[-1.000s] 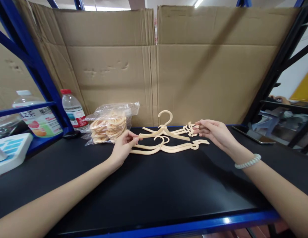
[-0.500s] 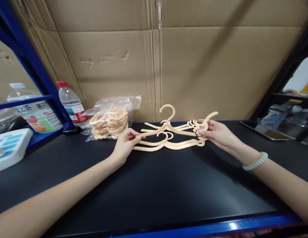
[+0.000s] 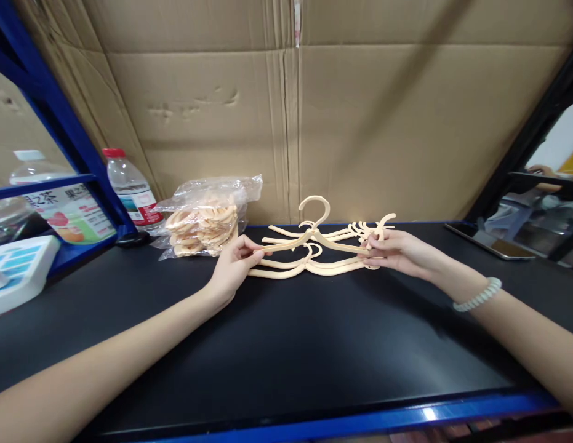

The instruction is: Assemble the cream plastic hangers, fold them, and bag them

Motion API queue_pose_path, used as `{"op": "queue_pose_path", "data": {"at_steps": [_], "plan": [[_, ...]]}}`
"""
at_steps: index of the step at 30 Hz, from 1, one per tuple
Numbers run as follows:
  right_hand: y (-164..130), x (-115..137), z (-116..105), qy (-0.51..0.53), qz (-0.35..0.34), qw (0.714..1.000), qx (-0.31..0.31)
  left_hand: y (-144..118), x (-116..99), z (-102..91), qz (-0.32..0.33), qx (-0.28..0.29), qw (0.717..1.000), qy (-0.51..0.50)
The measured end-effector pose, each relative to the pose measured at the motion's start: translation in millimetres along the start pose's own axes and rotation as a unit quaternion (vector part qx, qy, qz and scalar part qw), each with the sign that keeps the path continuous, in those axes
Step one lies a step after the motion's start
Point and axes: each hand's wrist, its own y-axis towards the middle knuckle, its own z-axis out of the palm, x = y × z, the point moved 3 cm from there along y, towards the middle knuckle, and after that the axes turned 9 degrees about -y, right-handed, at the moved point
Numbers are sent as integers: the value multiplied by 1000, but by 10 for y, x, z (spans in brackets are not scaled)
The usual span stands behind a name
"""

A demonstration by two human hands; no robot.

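My left hand (image 3: 238,264) is closed in a pinch on the left tip of a beige plastic clothes hanger (image 3: 312,234), whose hook points up. At the hanger's other end, my right hand (image 3: 399,251) is closed on a small curved beige piece (image 3: 384,223), with one prong sticking up above the fingers. Thumb and fingertips there meet the hanger's right tip; whether the two parts are joined is hidden. Just in front lie two hangers (image 3: 286,272) side by side, their right ends partly behind my right hand. More hangers (image 3: 279,232) lie behind, with small hooked pieces (image 3: 359,229) at their right.
Left of the hangers, a clear plastic bag (image 3: 207,215) holds many beige pieces. A red-capped bottle (image 3: 133,191) and a blue rack (image 3: 85,147) stand farther left, near a white tray (image 3: 34,271). A phone-like slab (image 3: 492,241) lies right. Cardboard (image 3: 198,111) walls the back.
My right hand has moved slightly left, bringing the curved piece up to the hanger's right tip. The piece has turned a little. My left hand keeps its pinch.
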Motion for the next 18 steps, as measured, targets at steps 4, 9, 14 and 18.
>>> {"op": "queue_pose_path", "data": {"at_steps": [4,9,14,18], "plan": [[3,-27,-14,27,43,999,-12,-1,-8,0,4,-1,1000,-1],[30,-54,-35,17,46,999,7,0,-9,-6,13,-3,1000,6],[11,-35,-3,-18,14,999,44,4,-15,-6,21,-6,1000,8],[-3,-7,27,-43,-21,999,11,6,-17,-10,25,-6,1000,10]]}}
